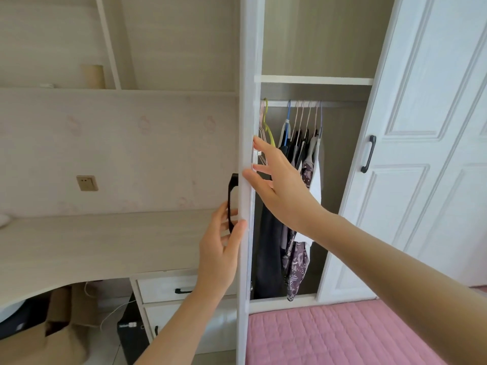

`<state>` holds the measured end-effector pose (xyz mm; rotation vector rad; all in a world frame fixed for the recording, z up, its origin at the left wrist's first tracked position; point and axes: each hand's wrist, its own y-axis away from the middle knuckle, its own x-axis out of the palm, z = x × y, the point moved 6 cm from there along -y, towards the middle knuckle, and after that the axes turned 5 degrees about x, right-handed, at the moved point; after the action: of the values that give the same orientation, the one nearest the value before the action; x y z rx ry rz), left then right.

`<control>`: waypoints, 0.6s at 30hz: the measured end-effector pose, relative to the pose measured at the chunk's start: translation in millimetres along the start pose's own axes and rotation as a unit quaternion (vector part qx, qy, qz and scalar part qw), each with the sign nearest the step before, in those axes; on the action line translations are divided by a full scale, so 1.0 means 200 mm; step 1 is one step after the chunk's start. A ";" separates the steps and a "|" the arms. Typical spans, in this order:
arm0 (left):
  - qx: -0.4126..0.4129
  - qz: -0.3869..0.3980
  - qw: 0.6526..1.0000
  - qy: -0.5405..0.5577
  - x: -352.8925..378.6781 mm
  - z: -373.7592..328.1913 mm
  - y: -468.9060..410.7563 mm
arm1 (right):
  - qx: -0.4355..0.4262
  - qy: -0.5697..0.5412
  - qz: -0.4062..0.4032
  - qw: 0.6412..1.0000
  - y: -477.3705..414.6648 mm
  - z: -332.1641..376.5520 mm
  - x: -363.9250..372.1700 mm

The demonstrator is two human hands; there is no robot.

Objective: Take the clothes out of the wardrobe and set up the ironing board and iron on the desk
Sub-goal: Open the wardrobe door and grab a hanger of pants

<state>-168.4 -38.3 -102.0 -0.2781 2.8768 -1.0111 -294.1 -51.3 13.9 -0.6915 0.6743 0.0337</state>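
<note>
Beside the matt white wood-grain wardrobe door (246, 101): pale matt wooden desk (92, 246), glossy black handle (232, 201), pink quilted cloth bedspread (329, 335).

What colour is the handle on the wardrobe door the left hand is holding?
Black. The handle shows best in the head view, gripped by the left hand beside the white door edge.

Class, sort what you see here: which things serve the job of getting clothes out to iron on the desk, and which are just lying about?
Belongs to the job:
- dark and patterned clothes on hangers
- white wardrobe door, seen edge-on
- pale wooden desk top
- left hand
- right hand

Just lying about:
- beige wall switch
- brown cardboard box
- pink quilted bedcover
</note>
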 end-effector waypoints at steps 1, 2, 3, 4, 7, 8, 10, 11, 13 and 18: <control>-0.001 -0.012 1.000 0.000 0.00 0.00 0.01 | -0.001 0.002 0.003 1.000 0.00 0.00 0.00; 0.000 -0.024 1.000 -0.001 0.00 0.00 0.01 | -0.002 0.001 0.008 1.000 0.00 0.00 -0.01; 0.002 -0.034 0.999 -0.003 -0.01 0.00 0.02 | -0.003 0.001 0.015 1.000 0.00 0.00 -0.02; 0.005 -0.043 0.999 -0.006 -0.01 -0.01 0.03 | -0.005 0.006 0.023 1.000 0.00 -0.01 -0.02; 0.011 -0.079 0.996 -0.042 0.00 -0.04 0.06 | -0.013 0.057 0.038 0.998 0.02 -0.06 -0.06; 0.016 -0.095 0.994 -0.060 0.01 -0.05 0.07 | -0.014 0.080 0.041 0.996 0.02 -0.09 -0.08; 0.040 -0.128 0.986 -0.103 0.02 -0.09 0.09 | -0.008 0.118 0.049 0.992 0.05 -0.16 -0.11; 0.060 -0.145 0.979 -0.130 0.02 -0.11 0.09 | -0.002 0.133 0.056 0.990 0.06 -0.20 -0.13; 0.098 -0.168 0.964 -0.182 0.03 -0.16 0.10 | 0.012 0.150 0.066 0.986 0.09 -0.28 -0.16; 0.216 -0.165 0.907 -0.321 0.15 -0.28 0.15 | 0.043 0.171 0.088 0.980 0.16 -0.41 -0.22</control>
<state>-209.6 12.5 -77.5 -0.8856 1.9957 -1.2728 -382.8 -67.8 -24.7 -0.5564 1.0605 0.0496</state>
